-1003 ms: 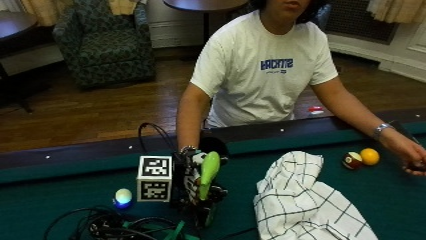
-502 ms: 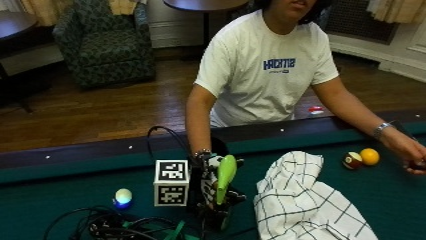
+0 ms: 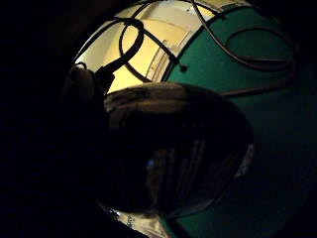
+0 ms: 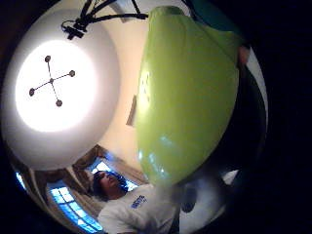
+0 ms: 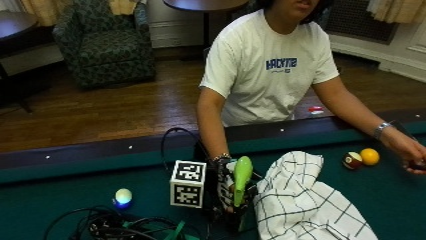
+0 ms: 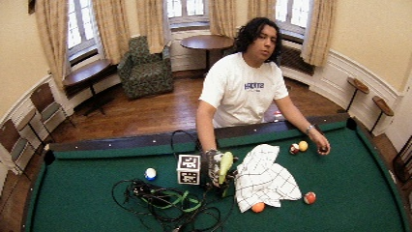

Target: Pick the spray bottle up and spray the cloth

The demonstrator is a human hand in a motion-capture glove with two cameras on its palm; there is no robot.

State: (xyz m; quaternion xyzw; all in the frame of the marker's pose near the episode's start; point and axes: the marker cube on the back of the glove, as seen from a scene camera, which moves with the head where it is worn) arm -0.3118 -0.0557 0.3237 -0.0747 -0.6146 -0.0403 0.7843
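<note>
Grip [image 5: 226, 186] is curled round the spray bottle [image 5: 241, 172], holding it upright just above the green desk [image 5: 66, 200]; lime-green head sticks up out of the fingers. In the thumb-side palm view the green head [image 4: 187, 92] fills most of the frame, so it's right against the palm. Checked white cloth [image 5: 306, 205] lies crumpled on the felt just beside the grip, on the bottle's far side from the wrist. Bare hand [image 5: 409, 150] rests well apart, near two balls [image 5: 360, 158].
</note>
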